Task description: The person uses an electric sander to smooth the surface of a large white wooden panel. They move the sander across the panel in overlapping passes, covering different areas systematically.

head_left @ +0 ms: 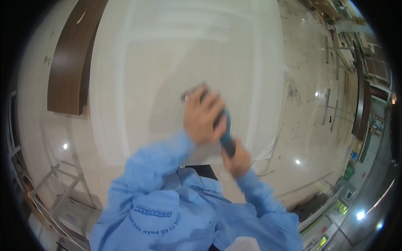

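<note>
Motion blurs both hands [203, 115] while glare spots the floor [307, 138].

Teal-and-black tool [227, 134], probably powered, aslant over white sheet [188, 58].

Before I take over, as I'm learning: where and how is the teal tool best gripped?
Likely its slim black rear end, from the person's right: it slants into the right hand, while the left hand covers much of the front.

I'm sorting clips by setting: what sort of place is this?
Probably a woodworking workshop: a teal-and-black handheld tool, a brown wood-look panel and a large pale work surface.
</note>
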`<state>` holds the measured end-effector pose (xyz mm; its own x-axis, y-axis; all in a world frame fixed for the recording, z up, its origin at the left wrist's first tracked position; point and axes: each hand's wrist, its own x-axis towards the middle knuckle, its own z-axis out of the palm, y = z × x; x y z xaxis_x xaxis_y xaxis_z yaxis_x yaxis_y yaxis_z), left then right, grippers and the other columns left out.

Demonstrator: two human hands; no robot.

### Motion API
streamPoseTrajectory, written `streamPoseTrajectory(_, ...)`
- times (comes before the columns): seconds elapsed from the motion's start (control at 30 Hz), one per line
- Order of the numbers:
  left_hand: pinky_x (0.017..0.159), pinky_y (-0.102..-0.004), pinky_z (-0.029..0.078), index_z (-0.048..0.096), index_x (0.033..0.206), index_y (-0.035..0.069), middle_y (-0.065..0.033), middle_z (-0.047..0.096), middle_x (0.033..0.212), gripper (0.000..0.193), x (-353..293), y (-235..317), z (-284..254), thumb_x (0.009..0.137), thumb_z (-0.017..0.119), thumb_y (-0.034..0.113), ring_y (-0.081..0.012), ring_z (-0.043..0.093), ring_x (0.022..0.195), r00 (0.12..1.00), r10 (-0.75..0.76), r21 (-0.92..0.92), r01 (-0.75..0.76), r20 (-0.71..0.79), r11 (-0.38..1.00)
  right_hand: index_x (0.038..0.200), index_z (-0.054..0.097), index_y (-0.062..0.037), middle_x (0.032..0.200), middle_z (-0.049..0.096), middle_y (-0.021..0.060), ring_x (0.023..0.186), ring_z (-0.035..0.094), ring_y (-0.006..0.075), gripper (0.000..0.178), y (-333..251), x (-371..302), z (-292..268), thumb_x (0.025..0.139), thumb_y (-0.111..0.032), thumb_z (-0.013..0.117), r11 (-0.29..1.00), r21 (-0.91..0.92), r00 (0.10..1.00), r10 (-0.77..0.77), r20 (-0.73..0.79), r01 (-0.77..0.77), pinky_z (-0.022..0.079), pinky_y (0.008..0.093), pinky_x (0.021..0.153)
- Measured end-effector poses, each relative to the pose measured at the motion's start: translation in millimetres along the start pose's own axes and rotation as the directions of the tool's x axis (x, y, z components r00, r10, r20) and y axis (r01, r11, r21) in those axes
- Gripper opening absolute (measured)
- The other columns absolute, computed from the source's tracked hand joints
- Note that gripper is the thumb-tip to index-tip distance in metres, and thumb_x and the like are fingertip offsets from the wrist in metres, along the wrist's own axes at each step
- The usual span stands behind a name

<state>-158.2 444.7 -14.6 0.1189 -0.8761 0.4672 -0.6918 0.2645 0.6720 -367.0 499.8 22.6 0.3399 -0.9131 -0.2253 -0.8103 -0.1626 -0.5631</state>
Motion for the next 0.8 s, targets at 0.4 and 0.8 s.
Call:
streamPoseTrajectory(0.4,0.108,-0.0546,0.042,0.068,0.113,0.008,-0.0145,0.066,0.12,0.039,65.5,-20.6,8.3,0.083,0.067,0.034,-0.0443,0.055,0.122,1.0,0.01,0.202,-0.009,-0.004,0.979,0.112,0.055,-0.0041,0.092,0.071,0.025,0.087,0.07,0.0484,0.034,-7.2,71.5,-3.8,0.092,-0.025,0.073,1.0,0.015,0.999,-0.023,-0.046,0.024,0.055,0.0542,0.072)
streamPoseTrajectory(0.8,0.099,-0.0508,0.047,0.072,0.102,0.012,-0.0119,0.07,0.111,0.026,176.9,-148.0,10.4,0.09,0.059,0.031,-0.0393,0.061,0.11,0.972,0.171,0.238,-0.13,-0.164,0.963,0.108,0.06,-0.0024,0.092,0.072,0.0286,0.088,0.069,0.0499,0.039,-42.9,237.4,-7.0,0.087,-0.03,0.077,0.967,-0.131,0.964,-0.235,-0.123,0.219,0.055,0.0563,0.075)
